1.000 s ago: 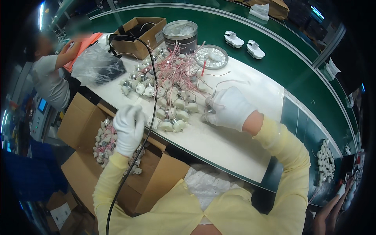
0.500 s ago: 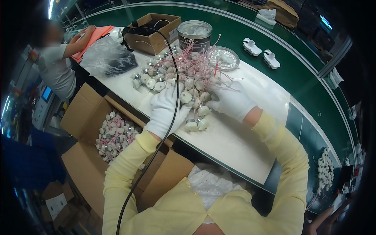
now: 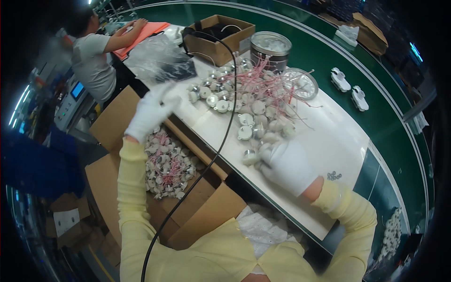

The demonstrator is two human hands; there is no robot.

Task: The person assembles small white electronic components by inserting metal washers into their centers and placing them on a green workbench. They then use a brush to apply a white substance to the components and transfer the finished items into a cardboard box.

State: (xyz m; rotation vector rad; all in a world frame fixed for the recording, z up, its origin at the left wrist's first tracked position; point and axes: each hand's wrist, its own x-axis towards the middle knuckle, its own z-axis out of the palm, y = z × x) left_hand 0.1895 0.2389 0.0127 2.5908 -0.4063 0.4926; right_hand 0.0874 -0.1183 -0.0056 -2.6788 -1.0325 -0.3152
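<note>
On the white tabletop lies a heap of small round white parts with silvery metal bodies and thin pink wires (image 3: 258, 107). My right hand (image 3: 289, 164), in a white glove, is at the near end of this heap with its fingers bent against the parts. Whether it grips one is hidden. My left hand (image 3: 152, 110), also gloved in white and blurred, hovers over the table's near edge by the open carton (image 3: 211, 209). Its thumb and fingers look apart, with nothing visible in them. More of the same wired parts (image 3: 169, 164) fill the carton below it.
Behind the heap stand a cardboard box (image 3: 221, 44) with black contents, a metal tin (image 3: 270, 49) and a round lid (image 3: 300, 84). Clear plastic bags (image 3: 162, 58) lie left, near another person (image 3: 96, 56). Small rings (image 3: 334, 176) lie right. A black cable (image 3: 230, 120) crosses the view.
My left hand has left the heap and moved left to above the carton's edge. My right hand has shifted nearer along the heap. The whole view has shifted, with the table appearing further right.
</note>
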